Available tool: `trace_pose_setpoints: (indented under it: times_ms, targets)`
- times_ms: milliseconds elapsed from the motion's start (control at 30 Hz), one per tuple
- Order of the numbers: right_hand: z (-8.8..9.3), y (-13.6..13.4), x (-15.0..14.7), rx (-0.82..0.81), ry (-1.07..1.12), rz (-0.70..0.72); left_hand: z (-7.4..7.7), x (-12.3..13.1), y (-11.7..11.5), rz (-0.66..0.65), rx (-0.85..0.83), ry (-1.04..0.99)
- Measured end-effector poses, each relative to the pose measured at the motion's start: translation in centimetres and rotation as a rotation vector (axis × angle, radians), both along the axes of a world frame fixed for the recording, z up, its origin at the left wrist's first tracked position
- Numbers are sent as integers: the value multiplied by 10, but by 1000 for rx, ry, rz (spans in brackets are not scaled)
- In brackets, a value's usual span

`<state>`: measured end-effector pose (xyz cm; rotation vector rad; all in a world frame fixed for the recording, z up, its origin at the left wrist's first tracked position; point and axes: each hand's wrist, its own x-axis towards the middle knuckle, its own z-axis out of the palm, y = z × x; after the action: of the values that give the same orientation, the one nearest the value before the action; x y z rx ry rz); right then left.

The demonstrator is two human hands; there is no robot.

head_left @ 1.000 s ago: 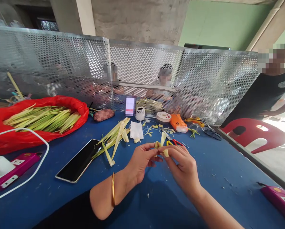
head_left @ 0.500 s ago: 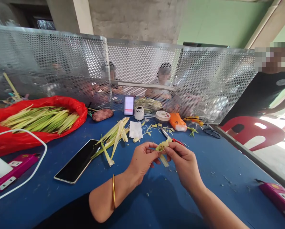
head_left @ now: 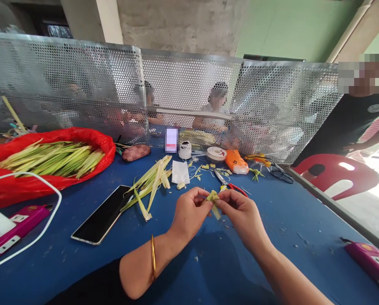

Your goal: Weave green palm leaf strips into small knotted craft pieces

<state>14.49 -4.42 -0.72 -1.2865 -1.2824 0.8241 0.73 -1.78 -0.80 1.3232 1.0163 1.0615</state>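
Note:
Between my fingertips is a small folded strip of pale green husk [head_left: 212,196], with a loose end hanging below. My left hand [head_left: 191,212] pinches its left side, and my right hand [head_left: 244,214] pinches the right side close by. Just beyond my right hand lie red-handled scissors [head_left: 236,189], their blades pointing away to the left. A bundle of long husk strips [head_left: 153,180] rests on the blue table [head_left: 183,271], left of my hands. White paper [head_left: 180,171] and small husk scraps lie behind them.
A red plastic bag [head_left: 49,184] of husk strips stands at left, near a dark phone [head_left: 103,216]. At the back are a thread spool [head_left: 185,149], a tape roll [head_left: 216,153] and an orange packet [head_left: 236,161]. A perforated metal screen [head_left: 189,84] borders the table; a person [head_left: 357,123] stands at right.
The fingers of both hands have drawn closer together around the husk strip, which looks more tightly folded. My right hand has shifted slightly left, exposing more of the scissors.

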Motion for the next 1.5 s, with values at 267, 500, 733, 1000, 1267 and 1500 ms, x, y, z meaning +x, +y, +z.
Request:
trace_pose_setpoints:
  times_ms: [267, 500, 733, 1000, 1267, 1500]
  targets:
    - [-4, 1, 1, 10, 10, -20, -2, 0, 1, 9, 66, 29]
    - [-7, 2, 3, 3, -16, -39, -8, 0, 0, 15, 144, 130]
    - [-6, 3, 3, 17, -68, -64, -7, 0, -1, 17, 194, 171]
    - [-2, -2, -3, 76, -89, -122, -7, -2, -1, 17, 238, 252]
    - [-7, -6, -2, 316, -383, -152, -9, -2, -2, 53, 233, 231]
    - [-5, -6, -1, 491, -573, -87, 0, -4, 1, 36, 118, 114]
